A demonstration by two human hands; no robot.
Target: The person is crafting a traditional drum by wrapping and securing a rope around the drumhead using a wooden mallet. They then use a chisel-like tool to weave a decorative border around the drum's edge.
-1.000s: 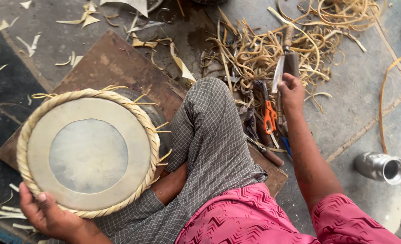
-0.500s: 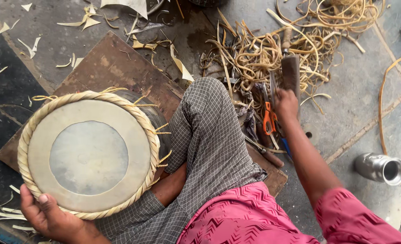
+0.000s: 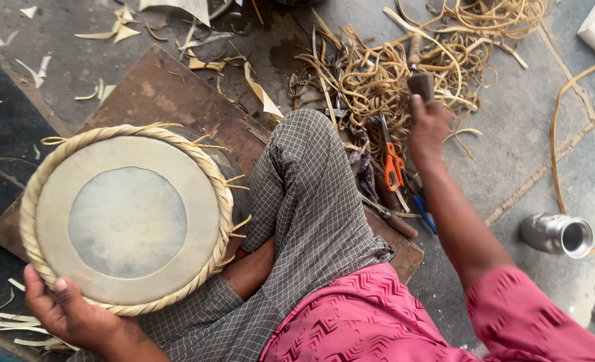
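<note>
Right hand (image 3: 429, 126) moved up, gripping half-hidden tool handle (image 3: 420, 84), left hand (image 3: 66, 312) clasping drum (image 3: 127, 218) rim

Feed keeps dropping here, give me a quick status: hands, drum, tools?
Left hand grips drum rim. Right hand on dark-handled tool in strip pile. Orange scissors beside wrist.

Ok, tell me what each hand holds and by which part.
Left hand grips the drum by its braided near rim. Right hand grasps a dark tool handle among the strips.
</note>
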